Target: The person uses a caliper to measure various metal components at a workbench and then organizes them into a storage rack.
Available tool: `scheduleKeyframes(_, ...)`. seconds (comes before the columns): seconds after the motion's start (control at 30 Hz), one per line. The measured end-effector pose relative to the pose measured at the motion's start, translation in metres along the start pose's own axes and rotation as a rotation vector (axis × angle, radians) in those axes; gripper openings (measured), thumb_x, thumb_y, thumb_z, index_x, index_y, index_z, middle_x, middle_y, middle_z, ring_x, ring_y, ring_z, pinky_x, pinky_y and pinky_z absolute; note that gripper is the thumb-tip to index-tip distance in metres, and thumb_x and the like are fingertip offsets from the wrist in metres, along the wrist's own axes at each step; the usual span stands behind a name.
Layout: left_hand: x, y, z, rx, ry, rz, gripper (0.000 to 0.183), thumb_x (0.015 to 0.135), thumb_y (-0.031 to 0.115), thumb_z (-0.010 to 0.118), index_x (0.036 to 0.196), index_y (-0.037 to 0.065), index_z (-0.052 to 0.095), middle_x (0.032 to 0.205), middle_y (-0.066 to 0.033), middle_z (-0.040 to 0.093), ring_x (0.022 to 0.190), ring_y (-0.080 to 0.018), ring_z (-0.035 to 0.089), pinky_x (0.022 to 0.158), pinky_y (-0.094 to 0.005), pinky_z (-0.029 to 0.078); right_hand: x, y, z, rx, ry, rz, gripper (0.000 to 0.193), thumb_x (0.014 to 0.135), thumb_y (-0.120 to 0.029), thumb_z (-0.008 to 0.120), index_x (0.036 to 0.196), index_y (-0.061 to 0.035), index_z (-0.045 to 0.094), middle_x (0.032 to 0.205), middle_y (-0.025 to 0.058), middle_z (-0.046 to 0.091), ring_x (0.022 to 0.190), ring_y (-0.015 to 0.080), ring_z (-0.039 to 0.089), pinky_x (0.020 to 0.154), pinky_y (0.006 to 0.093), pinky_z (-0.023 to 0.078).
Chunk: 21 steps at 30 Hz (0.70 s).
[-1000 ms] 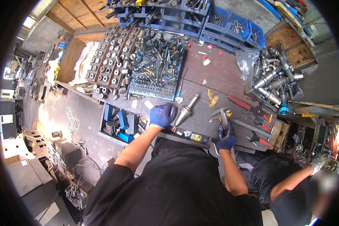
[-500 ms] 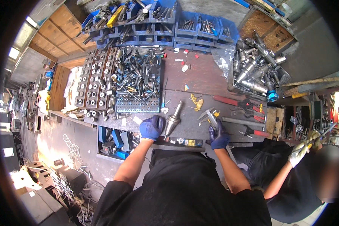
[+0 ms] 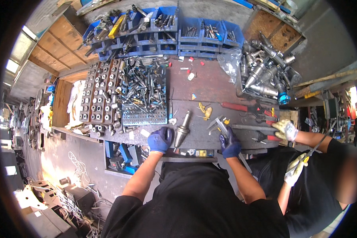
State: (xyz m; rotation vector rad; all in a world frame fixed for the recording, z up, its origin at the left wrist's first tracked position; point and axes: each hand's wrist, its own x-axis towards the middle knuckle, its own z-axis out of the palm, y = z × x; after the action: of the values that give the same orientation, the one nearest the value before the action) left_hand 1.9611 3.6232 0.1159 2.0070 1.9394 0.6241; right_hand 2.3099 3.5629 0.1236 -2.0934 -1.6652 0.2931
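Observation:
My left hand [image 3: 161,140], in a blue glove with a dark palm, rests as a loose fist at the bench's front edge; nothing sticks out of it. Just right of it lies a metal tool holder [image 3: 181,131] with a tapered body and a thin shank pointing away, apart from the fist. My right hand [image 3: 230,144], gloved alike, is closed around a metal caliper [image 3: 221,126]. The caliper's jaws point away and to the left over the bench, and its beam runs back under the hand past the front edge.
Cutting tools heap on a blue rack [image 3: 144,119], beside collet rows [image 3: 95,97]. Blue bins [image 3: 190,33] line the back; holders fill a tray [image 3: 261,73]. Red-handled tools [image 3: 234,106] lie right. A co-worker's gloved hand [image 3: 286,130] touches a grey bar [image 3: 252,127]; another hand [image 3: 295,170] grips a long tool.
One of the co-worker's hands has come in onto the grey bar's right end; the other has moved lower and leftward with the long tool. My hands have kept their places; the view shifted slightly.

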Motion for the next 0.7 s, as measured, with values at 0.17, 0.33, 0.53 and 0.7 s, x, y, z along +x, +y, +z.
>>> scheduleKeyframes(0.17,0.003,0.007,-0.017,-0.069,-0.085,-0.065,0.026,0.097,0.036,0.061,0.095,0.013,0.073,0.083,-0.0197,0.073,0.077,-0.0417,0.071,0.07,-0.051,0.055,-0.004,0.0,0.008,0.019,0.101,-0.053,0.053,0.095,-0.027,0.071,0.144,-0.0118,0.057,0.119,0.0237,0.071,0.106,0.043,0.07,0.091,0.0476,0.055)
scheduleKeyframes(0.33,0.011,0.016,-0.062,-0.519,0.116,-0.192,0.018,0.096,0.022,0.066,0.102,0.008,0.076,0.089,-0.0192,0.074,0.078,-0.0359,0.073,0.068,-0.042,0.057,-0.001,-0.002,0.004,0.047,0.091,-0.078,0.053,0.095,-0.025,0.069,0.144,-0.01,0.057,0.119,0.0253,0.07,0.106,0.0452,0.069,0.092,0.0485,0.055)
scheduleKeyframes(0.53,0.096,-0.011,-0.142,-0.459,0.657,0.042,0.023,0.095,0.005,0.067,0.118,0.003,0.07,0.096,-0.0146,0.075,0.08,-0.0261,0.073,0.072,-0.0364,0.058,-0.004,-0.015,0.001,0.074,0.033,0.043,0.054,0.096,-0.018,0.068,0.147,-0.0095,0.054,0.122,0.0249,0.069,0.108,0.0436,0.069,0.093,0.047,0.054)
scheduleKeyframes(0.7,0.171,-0.062,-0.159,-0.421,0.779,0.063,0.028,0.096,0.005,0.064,0.123,0.001,0.068,0.105,-0.0157,0.076,0.093,-0.0268,0.074,0.084,-0.0376,0.057,-0.006,0.011,0.022,0.117,0.08,0.024,0.057,0.09,-0.014,0.07,0.145,-0.0091,0.055,0.116,0.025,0.071,0.099,0.0443,0.07,0.086,0.0482,0.055)
